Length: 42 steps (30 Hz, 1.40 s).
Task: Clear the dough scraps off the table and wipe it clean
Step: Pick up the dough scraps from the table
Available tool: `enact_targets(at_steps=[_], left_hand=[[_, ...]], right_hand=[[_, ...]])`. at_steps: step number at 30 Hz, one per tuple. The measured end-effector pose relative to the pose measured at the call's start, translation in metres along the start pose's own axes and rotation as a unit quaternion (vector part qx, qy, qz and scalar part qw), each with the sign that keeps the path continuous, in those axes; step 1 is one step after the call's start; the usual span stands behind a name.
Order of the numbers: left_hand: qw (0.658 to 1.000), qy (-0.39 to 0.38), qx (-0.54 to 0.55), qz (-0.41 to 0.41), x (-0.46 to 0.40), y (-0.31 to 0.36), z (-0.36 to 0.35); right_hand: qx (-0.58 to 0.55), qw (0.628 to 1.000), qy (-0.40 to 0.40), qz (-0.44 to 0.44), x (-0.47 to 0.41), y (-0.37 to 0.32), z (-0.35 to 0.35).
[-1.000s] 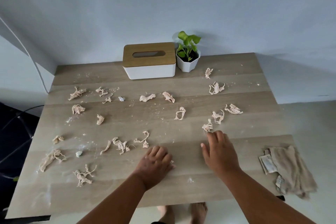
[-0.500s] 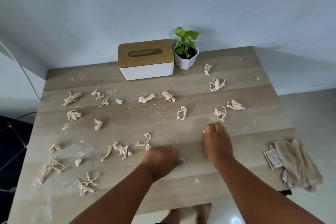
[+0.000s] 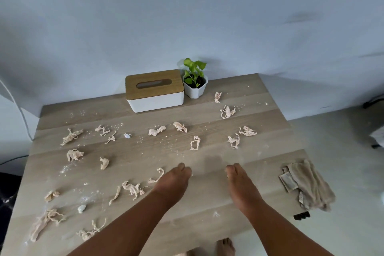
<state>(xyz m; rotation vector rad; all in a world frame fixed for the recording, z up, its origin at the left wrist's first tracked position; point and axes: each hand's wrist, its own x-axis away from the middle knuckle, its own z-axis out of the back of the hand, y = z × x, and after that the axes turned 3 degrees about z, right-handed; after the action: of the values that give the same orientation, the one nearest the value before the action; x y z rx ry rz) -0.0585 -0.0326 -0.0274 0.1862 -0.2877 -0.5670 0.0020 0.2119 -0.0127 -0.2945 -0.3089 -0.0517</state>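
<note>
Though the dough scraps nearest us look light, soft and stringy, we judge they may stick and tear, so we would pinch each at its thickest clump. Our left hand lies knuckles-up on the table, fingers curled together, its tips just beside one thin strand; whether it holds anything we cannot tell. Our right hand rests the same way on bare wood, fingers together. The folded cloth waits at the right edge. Farther off, more scraps reach the tissue box and plant.
</note>
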Motion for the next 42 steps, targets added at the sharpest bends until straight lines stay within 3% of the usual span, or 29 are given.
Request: enact_targets(at_steps=[4, 7, 11, 19, 29, 42], left_hand=[[0.993, -0.041, 0.079, 0.08, -0.005, -0.006, 0.016], [0.996, -0.028, 0.054, 0.067, -0.009, -0.012, 0.024], [0.99, -0.024, 0.106, 0.084, -0.006, -0.016, 0.027], [0.995, -0.005, 0.037, 0.095, -0.002, -0.011, 0.025], [0.991, 0.05, 0.066, 0.107, -0.012, -0.007, 0.026], [0.984, 0.06, 0.071, 0.15, -0.057, 0.016, 0.033]], right_hand=[[-0.016, 0.999, -0.018, -0.021, 0.012, 0.012, 0.018], [-0.013, 0.999, -0.017, -0.036, 0.024, 0.021, 0.026], [-0.028, 0.998, 0.002, -0.062, 0.035, 0.028, 0.029], [-0.051, 0.996, 0.043, -0.059, 0.032, 0.037, 0.03], [-0.139, 0.982, 0.125, -0.031, -0.002, 0.045, 0.044], [-0.187, 0.97, 0.143, -0.063, -0.059, 0.083, 0.065]])
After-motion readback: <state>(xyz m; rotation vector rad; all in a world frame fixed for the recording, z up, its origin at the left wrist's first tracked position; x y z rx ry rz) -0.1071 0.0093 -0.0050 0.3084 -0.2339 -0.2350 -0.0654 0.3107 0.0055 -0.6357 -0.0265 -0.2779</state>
